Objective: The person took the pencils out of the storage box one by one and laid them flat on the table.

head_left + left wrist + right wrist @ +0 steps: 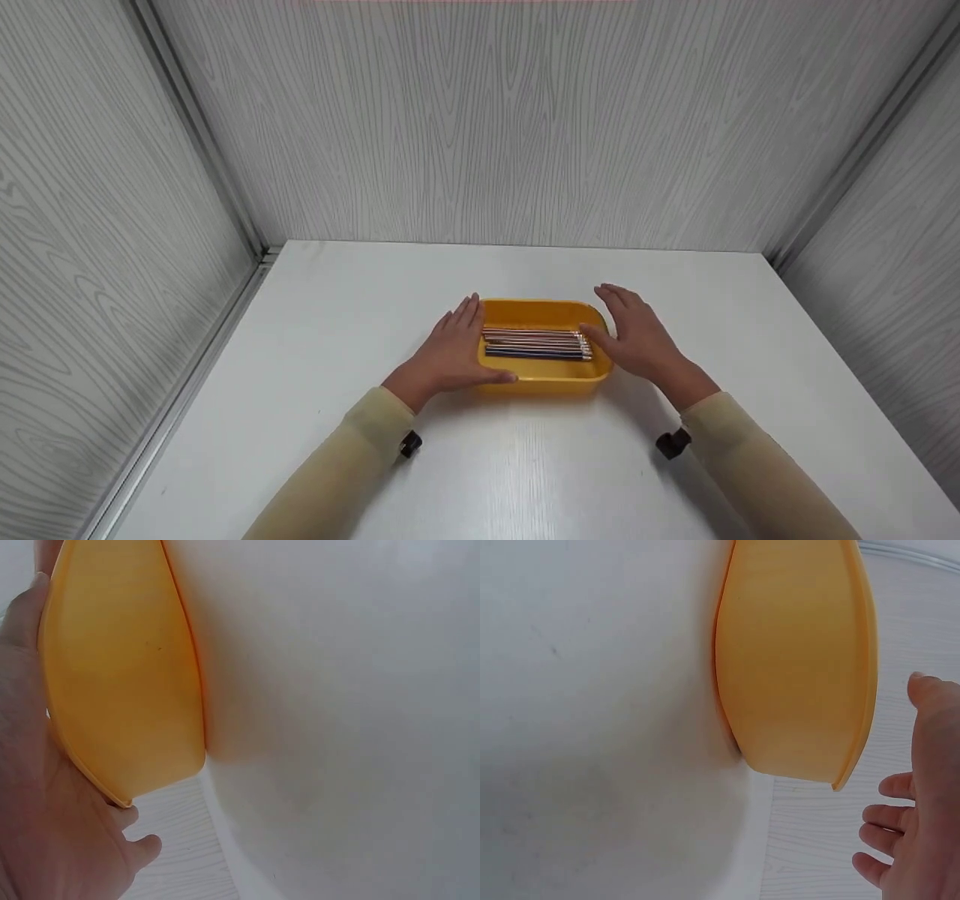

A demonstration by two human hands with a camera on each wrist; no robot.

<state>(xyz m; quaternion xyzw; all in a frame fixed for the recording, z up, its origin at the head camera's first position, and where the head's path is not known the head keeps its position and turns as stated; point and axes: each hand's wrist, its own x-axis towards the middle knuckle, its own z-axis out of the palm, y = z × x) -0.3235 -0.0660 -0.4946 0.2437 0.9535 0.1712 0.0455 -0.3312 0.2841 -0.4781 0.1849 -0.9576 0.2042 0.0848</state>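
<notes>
Clock centred on the tray, 12 = away from the person.

Left hand (454,349): at 9, fingers straight, against the tray rim; thumb lies along the rim toward 7. Risk, my read: a push from this side alone would skid or swing the tray toward 3, nothing braces that end.

Yellow tray (555,387): on the table, straight ahead of the person, between both hands. Pencils (536,343), by the look of them, lie inside along the 9–3 line, pale ends at 3. Likely loose, so a tilt or jerk could roll or slide them.

Right hand (634,337): at 3, fingers spread, gripping nothing. Right wrist view shows it apart from the rim. Thumb hangs over the pale ends in the head view; coming in low it could knock them askew.

Around, left to right: side panel (90,225) at 9, well apart; sleeved arm with dark wrist unit (410,443) at 7; white table (525,472); back panel (487,112) at 12; second wrist unit (673,443) at 5; right panel (885,262) at 3. Nothing visible stands between right hand and rim.
</notes>
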